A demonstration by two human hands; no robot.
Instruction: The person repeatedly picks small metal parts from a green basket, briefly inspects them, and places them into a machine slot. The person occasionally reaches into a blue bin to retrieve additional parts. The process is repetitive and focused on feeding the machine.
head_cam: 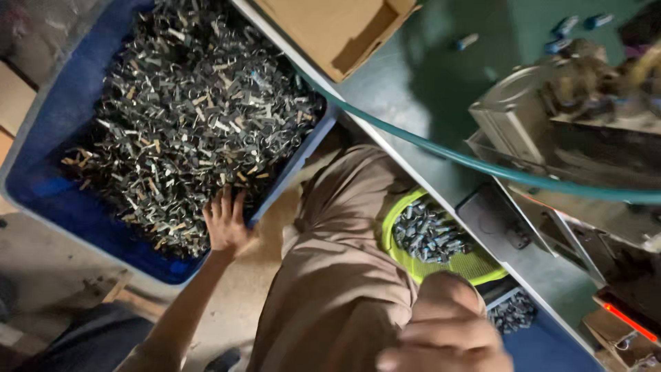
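Many metal clips (193,117) fill the blue bin (62,200) | left hand (226,224) fingers spread, on clips at the bin's edge | right hand (444,331) fingers curled, grip unclear | yellow basket (475,265) beside right fingers, part full.

Right hand (447,337) blurred, cut off (bottom edge); grip unclear.

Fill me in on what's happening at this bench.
A seated person's left hand reaches into a large blue plastic bin, fingers spread on its heap of small grey metal clips. The right hand is loosely closed, near the camera. Beside the knee, a yellow-green mesh basket holds more small metal parts.
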